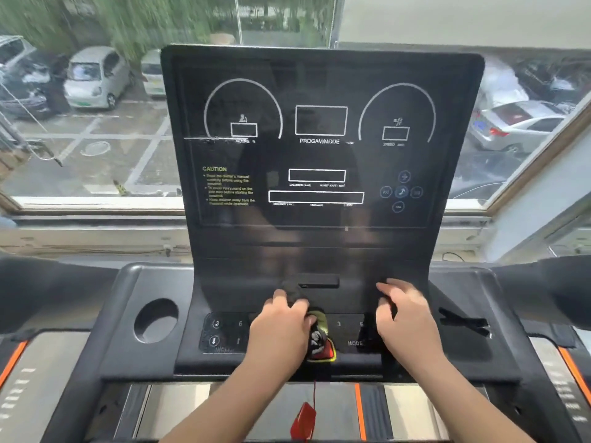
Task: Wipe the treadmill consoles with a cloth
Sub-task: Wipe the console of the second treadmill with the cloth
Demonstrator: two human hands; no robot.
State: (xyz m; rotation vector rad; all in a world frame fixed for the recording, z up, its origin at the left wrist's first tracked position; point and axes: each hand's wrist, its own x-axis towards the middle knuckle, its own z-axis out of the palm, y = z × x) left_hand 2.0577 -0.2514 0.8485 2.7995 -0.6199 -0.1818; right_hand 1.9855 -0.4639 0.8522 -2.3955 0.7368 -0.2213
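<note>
at the foot of the console [319,263], the left hand [281,327] bunches a dark cloth [292,290], grip clamped round it. the right hand [407,318] rests bent-fingered alongside; whether its grip holds anything, cannot tell. the cloth looks soft, light and floppy: best held wadded in the palm, clear of the safety key [319,343].

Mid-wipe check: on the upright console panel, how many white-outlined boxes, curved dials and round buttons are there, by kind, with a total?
white-outlined boxes: 5
curved dials: 2
round buttons: 5
Total: 12
</note>
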